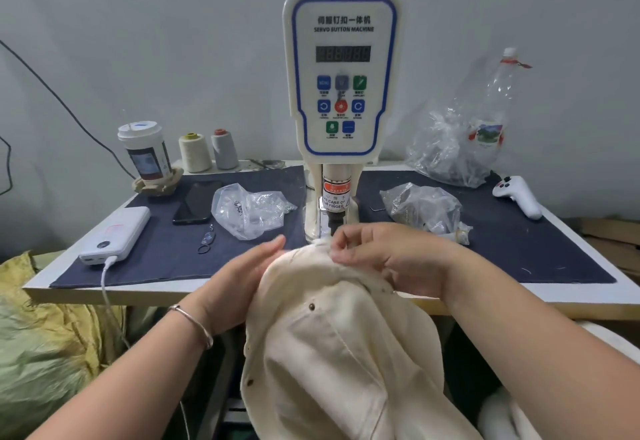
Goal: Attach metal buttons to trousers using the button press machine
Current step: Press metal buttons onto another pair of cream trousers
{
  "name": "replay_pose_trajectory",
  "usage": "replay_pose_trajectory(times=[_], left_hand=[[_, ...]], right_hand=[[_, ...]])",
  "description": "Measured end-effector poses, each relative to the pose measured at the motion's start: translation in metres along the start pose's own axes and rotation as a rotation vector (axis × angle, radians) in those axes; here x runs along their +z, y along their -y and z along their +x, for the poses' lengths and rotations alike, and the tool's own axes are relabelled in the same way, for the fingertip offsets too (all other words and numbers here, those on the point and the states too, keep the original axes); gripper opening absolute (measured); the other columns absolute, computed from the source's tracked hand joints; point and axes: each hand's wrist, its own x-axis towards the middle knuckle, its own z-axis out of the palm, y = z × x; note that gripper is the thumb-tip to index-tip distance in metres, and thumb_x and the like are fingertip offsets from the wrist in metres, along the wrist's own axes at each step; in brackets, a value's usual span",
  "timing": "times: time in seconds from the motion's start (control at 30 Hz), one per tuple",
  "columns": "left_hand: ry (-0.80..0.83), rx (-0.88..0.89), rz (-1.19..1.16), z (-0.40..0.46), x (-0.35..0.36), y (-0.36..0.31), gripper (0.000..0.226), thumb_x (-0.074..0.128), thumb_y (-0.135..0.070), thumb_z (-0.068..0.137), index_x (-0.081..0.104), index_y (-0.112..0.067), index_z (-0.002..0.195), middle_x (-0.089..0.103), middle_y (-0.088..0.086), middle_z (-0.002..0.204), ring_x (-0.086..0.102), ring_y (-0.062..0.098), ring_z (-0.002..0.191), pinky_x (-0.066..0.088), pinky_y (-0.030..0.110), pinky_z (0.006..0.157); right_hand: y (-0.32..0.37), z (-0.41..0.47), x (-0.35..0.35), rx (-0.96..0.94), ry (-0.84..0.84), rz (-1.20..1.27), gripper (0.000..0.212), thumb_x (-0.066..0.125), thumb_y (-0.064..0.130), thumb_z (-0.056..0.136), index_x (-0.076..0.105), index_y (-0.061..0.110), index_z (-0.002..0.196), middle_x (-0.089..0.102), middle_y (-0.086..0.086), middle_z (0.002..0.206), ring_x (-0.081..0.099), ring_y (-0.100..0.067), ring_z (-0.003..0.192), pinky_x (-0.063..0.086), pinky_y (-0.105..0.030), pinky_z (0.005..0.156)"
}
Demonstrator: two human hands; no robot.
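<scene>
Cream trousers (332, 353) with dark brown metal buttons (311, 307); cream machine (343, 68) with a blue-bordered white panel (blue, green and red keys); navy mat (173, 252); white power bank (116, 235); yellow-green sack (45, 335) near left.

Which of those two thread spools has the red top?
The grey spool, the right one of the pair, nearer the button machine. The cream spool beside it has a yellow top.
</scene>
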Motion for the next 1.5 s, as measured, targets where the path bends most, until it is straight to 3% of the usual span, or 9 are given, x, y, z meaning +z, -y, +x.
replay_pose_trajectory(times=[0.13,0.3,0.4,0.57,0.63,0.8,0.93,1.3,1.5], left_hand=[[0.157,0.057,0.351,-0.002,0.02,-0.021,0.045,0.085,-0.043,0.062,0.076,-0.017,0.098,0.072,0.006,0.099,0.067,0.015,0.092,0.051,0.028,0.083],[0.096,0.129,0.379,-0.001,0.045,-0.022,0.043,0.074,-0.004,0.063,0.068,0.006,0.104,0.067,0.016,0.095,0.062,0.025,0.091,0.047,0.036,0.083],[0.098,0.13,0.322,0.0,0.05,-0.022,0.05,0.058,0.007,0.054,0.056,0.022,0.102,0.057,0.022,0.09,0.053,0.031,0.083,0.042,0.036,0.071],[0.104,0.168,0.051,-0.005,0.04,-0.019,0.044,0.053,0.001,0.041,0.071,0.006,0.081,0.063,0.016,0.075,0.06,0.025,0.066,0.048,0.029,0.064],[0.139,0.119,-0.06,-0.011,0.028,-0.017,0.038,0.057,-0.006,0.039,0.072,0.001,0.073,0.063,0.012,0.065,0.061,0.022,0.056,0.051,0.026,0.055],[0.244,0.003,0.019,-0.014,0.017,-0.017,0.066,0.085,-0.031,0.061,0.07,-0.007,0.12,0.07,0.015,0.111,0.068,0.028,0.097,0.054,0.036,0.088],[0.184,0.018,0.012,-0.008,0.012,-0.021,0.062,0.085,-0.028,0.068,0.066,-0.002,0.121,0.07,0.015,0.109,0.068,0.028,0.096,0.055,0.038,0.086],[-0.014,-0.116,0.163,0.002,-0.017,0.0,0.054,0.086,-0.029,0.067,0.072,-0.008,0.114,0.071,0.02,0.111,0.071,0.03,0.093,0.057,0.037,0.08],[-0.271,-0.082,0.25,0.014,-0.048,0.01,0.041,0.075,-0.035,0.074,0.075,-0.017,0.111,0.072,0.016,0.112,0.071,0.027,0.097,0.054,0.04,0.085]], right_hand=[[0.008,0.0,0.021,-0.218,-0.113,-0.565,0.014,0.075,0.014,0.081,0.062,0.016,0.08,0.049,0.003,0.067,0.04,-0.009,0.059,0.031,-0.019,0.051],[0.017,-0.006,0.012,-0.461,-0.235,-0.651,0.026,0.083,0.017,0.073,0.062,0.021,0.089,0.06,0.002,0.067,0.051,-0.003,0.06,0.04,-0.021,0.059],[0.023,-0.012,-0.008,-0.362,-0.147,-0.648,0.052,0.088,0.036,0.064,0.058,0.031,0.106,0.07,-0.006,0.084,0.064,-0.009,0.071,0.049,-0.025,0.065],[0.016,-0.015,-0.044,0.022,0.1,-0.937,0.038,0.087,0.041,0.062,0.072,0.024,0.093,0.073,0.012,0.09,0.068,-0.008,0.082,0.05,-0.027,0.081],[0.002,-0.016,-0.051,0.074,0.101,-0.839,0.031,0.086,0.032,0.065,0.074,0.025,0.093,0.074,0.009,0.095,0.069,-0.01,0.089,0.05,-0.028,0.087],[-0.012,-0.005,-0.052,-0.053,0.076,0.029,0.018,0.066,0.003,0.071,0.072,0.016,0.082,0.071,-0.01,0.088,0.07,-0.022,0.079,0.056,-0.031,0.067],[-0.021,0.012,-0.039,0.017,0.088,0.098,0.03,0.064,0.006,0.087,0.068,0.007,0.116,0.069,-0.017,0.111,0.068,-0.027,0.096,0.057,-0.037,0.085],[-0.042,0.058,-0.023,-0.15,-0.617,-0.363,0.031,0.082,0.032,0.07,0.06,0.012,0.074,0.062,0.008,0.067,0.055,-0.006,0.061,0.043,-0.021,0.059],[-0.068,0.055,-0.078,-0.119,-1.112,-0.627,0.016,0.059,0.023,0.084,0.055,0.019,0.069,0.058,0.004,0.068,0.055,-0.017,0.068,0.033,-0.027,0.054]])
